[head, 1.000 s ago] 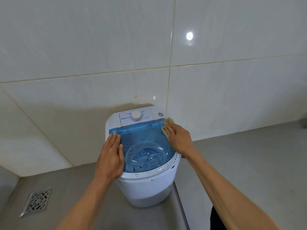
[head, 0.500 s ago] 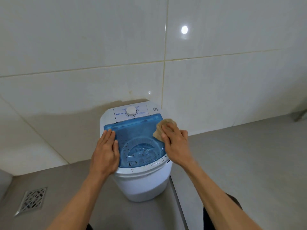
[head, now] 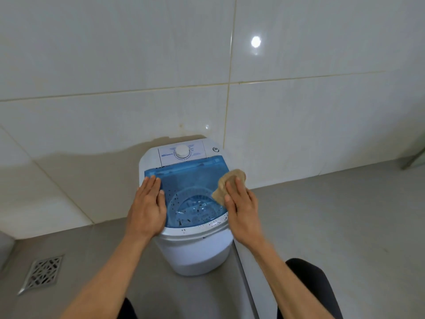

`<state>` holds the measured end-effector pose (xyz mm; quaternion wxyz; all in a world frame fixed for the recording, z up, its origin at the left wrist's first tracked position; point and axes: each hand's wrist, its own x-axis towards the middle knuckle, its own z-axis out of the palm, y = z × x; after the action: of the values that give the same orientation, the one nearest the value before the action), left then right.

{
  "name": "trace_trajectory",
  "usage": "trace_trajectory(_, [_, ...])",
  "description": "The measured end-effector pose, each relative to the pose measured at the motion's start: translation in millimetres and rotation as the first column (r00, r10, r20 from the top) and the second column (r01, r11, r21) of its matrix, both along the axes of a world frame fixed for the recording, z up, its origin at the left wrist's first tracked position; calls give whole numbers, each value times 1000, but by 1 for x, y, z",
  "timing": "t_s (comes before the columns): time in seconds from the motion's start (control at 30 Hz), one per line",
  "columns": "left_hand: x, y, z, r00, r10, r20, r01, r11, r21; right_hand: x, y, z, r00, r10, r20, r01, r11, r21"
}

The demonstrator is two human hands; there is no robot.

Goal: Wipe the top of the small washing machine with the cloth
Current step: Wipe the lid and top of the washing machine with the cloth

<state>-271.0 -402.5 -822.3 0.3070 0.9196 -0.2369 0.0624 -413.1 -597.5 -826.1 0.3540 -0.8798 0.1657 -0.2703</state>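
Observation:
A small white washing machine (head: pixel 195 247) stands on the floor against the tiled wall. Its see-through blue lid (head: pixel 190 180) covers the tub, and a white dial (head: pixel 182 151) sits on the back panel. My left hand (head: pixel 148 208) lies flat on the lid's left edge with straight fingers. My right hand (head: pixel 241 206) presses a tan cloth (head: pixel 227 184) onto the lid's right edge with flat fingers. Part of the cloth is hidden under my fingers.
A metal floor drain (head: pixel 42 273) sits at the lower left. The grey floor (head: pixel 333 215) stretches to the right, with a raised sill (head: pixel 248 284) running beside the machine. My dark-clad knees show at the bottom edge.
My right hand has slid the cloth from the lid's back right corner toward me along the right edge. The left hand has stayed on the left edge.

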Motion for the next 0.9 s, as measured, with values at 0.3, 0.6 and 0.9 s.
trace_trajectory(0.3, [1,1,1,1000,-12,-16,13,1000,22,29,-28,2,993,29,-118,13,939,343])
trace_trajectory(0.6, [0,0,-1,1000,-7,19,6,1000,30,-12,86,-20,962,-274,-2,235,823,516])
trace_trajectory(0.9, [1,1,0,1000,-17,17,16,999,44,10,102,-27,891,-451,47,349,749,563])
